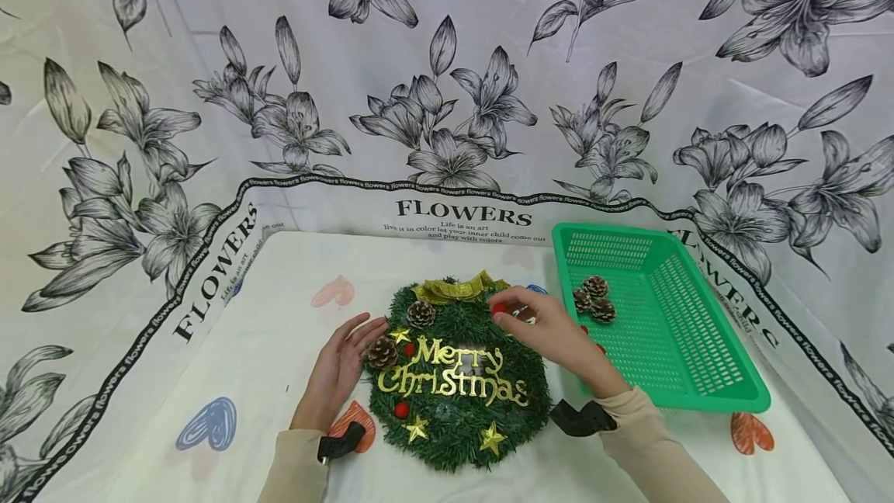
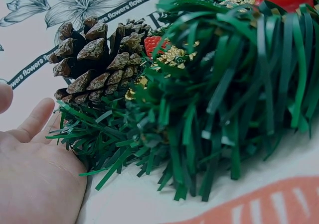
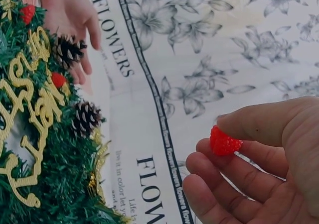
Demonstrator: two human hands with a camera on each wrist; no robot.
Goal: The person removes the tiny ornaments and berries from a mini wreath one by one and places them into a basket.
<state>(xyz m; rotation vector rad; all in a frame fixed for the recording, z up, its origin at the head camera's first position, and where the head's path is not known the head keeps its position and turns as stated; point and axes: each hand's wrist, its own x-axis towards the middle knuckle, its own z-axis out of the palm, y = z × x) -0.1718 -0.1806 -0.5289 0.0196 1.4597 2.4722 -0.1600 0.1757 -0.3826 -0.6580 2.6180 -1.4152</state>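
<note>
A green tinsel wreath (image 1: pixel 447 449) lies on the table with gold "Merry Christmas" lettering (image 1: pixel 394 383) across its middle. Gold stars (image 1: pixel 491 438), red berries (image 1: pixel 401 410), two pine cones (image 1: pixel 382 352) and a gold bow (image 1: pixel 454 289) decorate it. Between thumb and fingertips, my right hand (image 1: pixel 559 332) pinches a red raspberry-like berry (image 3: pixel 225 141) over the wreath's upper right. My left hand (image 1: pixel 338 367), fingers extended, is at the wreath's left edge beside a pine cone (image 2: pixel 99 59); whether it presses the tinsel I cannot tell.
A green plastic basket (image 1: pixel 663 332) stands right of the wreath, close to my right forearm. Inside are three pine cones (image 1: pixel 596 286) and some red berries (image 1: pixel 601 348), partly hidden by the arm. A flower-printed curtain (image 1: pixel 461 123) rises behind the heart-patterned tablecloth (image 1: pixel 272 332).
</note>
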